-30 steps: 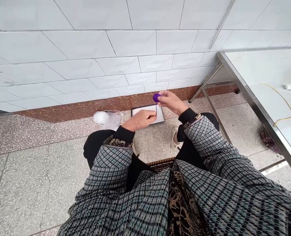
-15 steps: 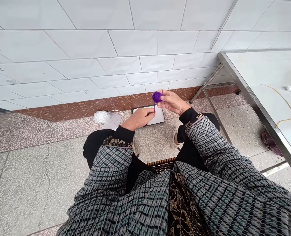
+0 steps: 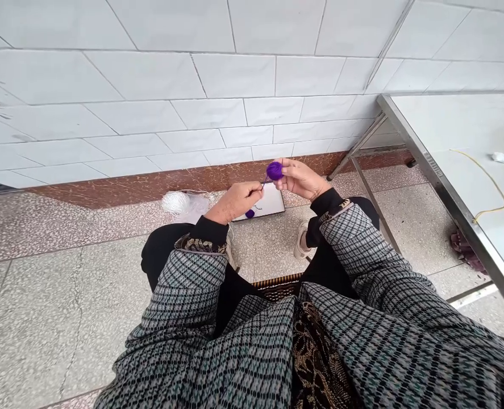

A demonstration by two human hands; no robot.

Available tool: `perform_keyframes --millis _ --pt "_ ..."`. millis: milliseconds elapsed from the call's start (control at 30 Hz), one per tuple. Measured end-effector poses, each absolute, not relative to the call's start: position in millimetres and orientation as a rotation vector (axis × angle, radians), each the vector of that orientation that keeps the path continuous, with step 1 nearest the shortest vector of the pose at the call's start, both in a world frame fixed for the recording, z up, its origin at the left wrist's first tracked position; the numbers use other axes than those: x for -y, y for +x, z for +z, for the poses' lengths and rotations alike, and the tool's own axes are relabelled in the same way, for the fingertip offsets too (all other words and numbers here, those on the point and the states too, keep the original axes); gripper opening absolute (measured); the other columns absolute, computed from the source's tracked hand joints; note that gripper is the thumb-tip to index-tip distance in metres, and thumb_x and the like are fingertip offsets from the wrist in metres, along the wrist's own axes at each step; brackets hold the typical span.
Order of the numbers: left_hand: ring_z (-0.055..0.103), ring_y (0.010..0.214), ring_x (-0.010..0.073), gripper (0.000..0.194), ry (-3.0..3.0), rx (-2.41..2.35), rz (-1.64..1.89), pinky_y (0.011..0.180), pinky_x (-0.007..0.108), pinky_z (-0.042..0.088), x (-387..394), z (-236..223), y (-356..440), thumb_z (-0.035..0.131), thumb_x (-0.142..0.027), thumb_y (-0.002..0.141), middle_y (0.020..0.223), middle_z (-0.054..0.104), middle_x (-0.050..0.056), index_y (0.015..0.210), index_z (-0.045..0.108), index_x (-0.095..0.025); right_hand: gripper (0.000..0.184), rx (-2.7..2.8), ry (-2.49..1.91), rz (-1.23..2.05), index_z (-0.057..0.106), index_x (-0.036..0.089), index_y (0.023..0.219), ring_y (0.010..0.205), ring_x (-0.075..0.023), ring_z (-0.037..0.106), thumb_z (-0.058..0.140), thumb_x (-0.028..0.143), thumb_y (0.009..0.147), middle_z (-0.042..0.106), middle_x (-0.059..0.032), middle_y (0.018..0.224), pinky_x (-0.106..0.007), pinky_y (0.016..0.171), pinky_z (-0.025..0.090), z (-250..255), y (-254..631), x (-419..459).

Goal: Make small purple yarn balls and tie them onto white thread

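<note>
My right hand (image 3: 299,178) holds a small purple yarn ball (image 3: 274,170) at its fingertips, raised in front of me. A thin purple thread runs from the ball to my left hand (image 3: 235,201), which pinches it with closed fingers. Just beyond my left hand a white board with a dark frame (image 3: 269,203) lies on the floor. A small purple piece (image 3: 250,213) rests on that board, partly behind my left hand.
A white thread ball in clear plastic (image 3: 180,203) lies on the floor by the tiled wall. A steel table (image 3: 443,187) stands at the right with a yellow cord (image 3: 492,179) on it. A woven seat edge (image 3: 277,283) shows between my knees.
My left hand has moved left and slightly up, drawing the thread sideways from the ball. The purple piece on the board has come into sight. My right hand has stayed nearly in place.
</note>
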State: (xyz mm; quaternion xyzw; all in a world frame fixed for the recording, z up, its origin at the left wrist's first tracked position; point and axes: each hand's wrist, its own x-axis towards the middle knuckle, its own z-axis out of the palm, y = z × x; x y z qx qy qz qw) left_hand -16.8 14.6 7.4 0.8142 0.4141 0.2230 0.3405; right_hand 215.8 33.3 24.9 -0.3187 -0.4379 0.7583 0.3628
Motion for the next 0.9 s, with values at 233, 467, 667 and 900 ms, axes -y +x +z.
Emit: perform_keyframes --millis 233,467,667,900 --pt "0.044 0.060 0.0135 0.023 2.188 -0.892 0.460 0.066 0.028 0.036 -6 4 0 0.053 -0.024 0.092 0.062 0.051 -0.003 0.069 0.050 -0.021 0.026 1.196 -1.192 1.662 0.060 0.021 0.107 0.068 -0.0088 0.058 0.076 0.009 0.089 0.066 0.0018 0.088 -0.022 0.067 0.054 13 197 -33" --pt "0.052 0.066 0.0161 0.021 2.202 -1.060 0.569 0.066 0.029 0.038 -13 9 -19 0.052 -0.027 0.092 0.068 0.059 0.000 0.072 0.056 -0.021 0.030 1.831 -1.339 1.806 0.067 0.017 0.094 0.068 -0.0113 0.061 0.076 -0.004 0.075 0.067 0.0027 0.080 -0.025 0.066 0.053 20 203 -24" --pt "0.058 0.072 0.0173 0.024 2.111 -1.108 0.541 0.071 0.029 0.043 -15 9 -21 0.051 -0.034 0.096 0.074 0.063 0.001 0.078 0.059 -0.020 0.042 1.326 -0.764 2.064 0.063 0.019 0.108 0.075 -0.0095 0.067 0.089 0.021 0.075 0.073 0.0007 0.097 -0.025 0.076 0.061 26 215 -26" --pt "0.045 0.062 0.0138 0.023 2.081 -0.956 0.391 0.066 0.028 0.038 -6 9 -6 0.052 -0.028 0.095 0.066 0.054 -0.003 0.074 0.056 -0.021 0.037 1.121 -0.953 1.793 0.057 0.021 0.107 0.079 -0.0103 0.068 0.087 0.029 0.085 0.071 -0.0001 0.095 -0.024 0.078 0.060 15 207 -35"
